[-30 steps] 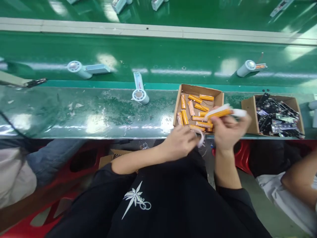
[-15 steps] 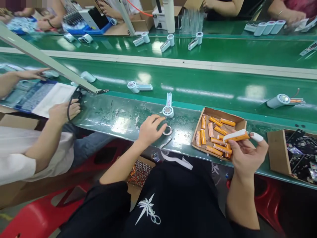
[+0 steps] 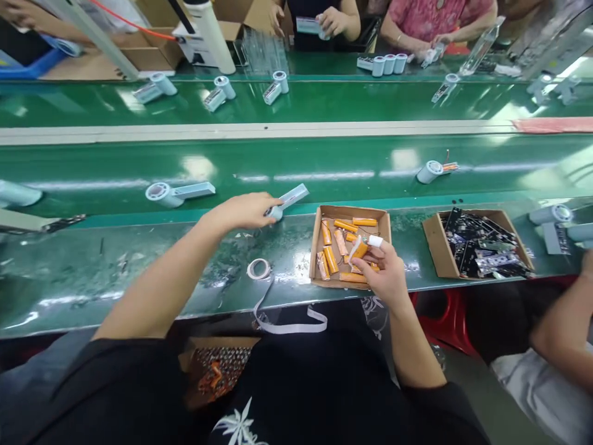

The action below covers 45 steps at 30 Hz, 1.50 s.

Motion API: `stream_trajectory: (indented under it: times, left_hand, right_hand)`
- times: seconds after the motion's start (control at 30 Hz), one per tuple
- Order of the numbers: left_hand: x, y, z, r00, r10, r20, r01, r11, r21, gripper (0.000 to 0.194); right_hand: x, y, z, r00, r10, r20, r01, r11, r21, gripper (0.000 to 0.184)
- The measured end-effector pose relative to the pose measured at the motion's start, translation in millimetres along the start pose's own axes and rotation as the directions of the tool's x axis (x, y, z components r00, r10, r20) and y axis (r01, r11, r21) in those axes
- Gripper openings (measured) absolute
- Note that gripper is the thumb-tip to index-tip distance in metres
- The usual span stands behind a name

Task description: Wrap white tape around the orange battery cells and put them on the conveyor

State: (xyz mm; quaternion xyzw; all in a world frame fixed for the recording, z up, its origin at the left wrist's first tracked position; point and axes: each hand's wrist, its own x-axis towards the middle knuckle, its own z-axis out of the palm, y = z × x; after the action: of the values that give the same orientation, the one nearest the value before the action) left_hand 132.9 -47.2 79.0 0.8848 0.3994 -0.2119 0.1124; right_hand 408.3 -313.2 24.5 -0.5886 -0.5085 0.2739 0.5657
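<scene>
Above the carton (image 3: 353,212), the right hand (image 3: 385,272) pinched an orange cell (image 3: 358,248); the left hand (image 3: 245,211) gripped a housing (image 3: 291,198), which could slip if loosely held.

White light (image 3: 324,175) gleams along the green worktop (image 3: 343,154).

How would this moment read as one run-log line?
left hand: grasping pale-blue handheld fan | right hand: holding orange battery over cardboard box | tape roll: on bench
</scene>
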Motion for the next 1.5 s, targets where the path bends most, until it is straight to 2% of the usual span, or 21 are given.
stream_trajectory:
  times: [0.13, 0.2, 0.3, 0.4, 0.5, 0.6, 0.7, 0.9, 1.1, 1.27, 1.5]
  left_hand:
    - [67, 15, -20.1, 0.958, 0.242, -0.154, -0.230, 0.969, 0.090, 0.055]
    - [95, 28, -26.8, 0.930, 0.328, -0.168, -0.312, 0.943, 0.114, 0.047]
    - [122, 39, -30.1, 0.925, 0.342, -0.167, -0.332, 0.939, 0.084, 0.032]
    - [133, 37, -29.0, 0.921, 0.325, -0.215, -0.336, 0.942, -0.015, 0.020]
    - [136, 30, -30.2, 0.910, 0.314, -0.270, -0.357, 0.925, -0.130, 0.022]
    - [136, 31, -33.8, 0.911, 0.283, -0.299, -0.355, 0.908, -0.222, 0.025]
    - [136, 38, -36.4, 0.915, 0.239, -0.326, -0.330, 0.908, -0.260, 0.024]
    - [136, 50, -38.0, 0.912, 0.174, -0.371, -0.294, 0.909, -0.296, 0.019]
    - [134, 56, -41.4, 0.910, 0.156, -0.383, -0.291, 0.900, -0.325, 0.032]
    - [126, 66, -42.8, 0.904, 0.124, -0.409, -0.282, 0.892, -0.352, 0.041]
    - [103, 74, -43.7, 0.896, 0.018, -0.444, -0.204, 0.904, -0.375, 0.039]
  right_hand:
    - [-5, 0, 0, 0.999, 0.000, 0.039, 0.006, 0.986, -0.168, 0.040]
    - [-5, -2, -5, 0.998, 0.022, 0.066, -0.011, 0.989, -0.150, 0.040]
    - [9, -12, -17, 0.994, 0.012, 0.107, -0.008, 0.999, -0.034, 0.044]
    - [56, -25, -26, 0.995, -0.027, 0.093, 0.022, 0.999, 0.045, 0.049]
    - [127, -26, -16, 0.984, -0.024, 0.175, 0.013, 0.998, 0.060, 0.060]
    - [192, -11, 8, 0.958, 0.000, 0.288, 0.018, 0.998, -0.058, 0.061]
    - [224, 8, 29, 0.912, 0.032, 0.409, 0.073, 0.968, -0.240, 0.054]
    - [227, 25, 34, 0.845, 0.138, 0.516, 0.190, 0.826, -0.531, 0.043]
    - [229, 17, 35, 0.798, 0.197, 0.569, 0.379, 0.569, -0.730, 0.044]
    - [229, 11, 35, 0.777, 0.252, 0.577, 0.386, 0.535, -0.752, 0.043]
    - [224, -6, 38, 0.779, 0.269, 0.567, 0.388, 0.504, -0.772, 0.042]
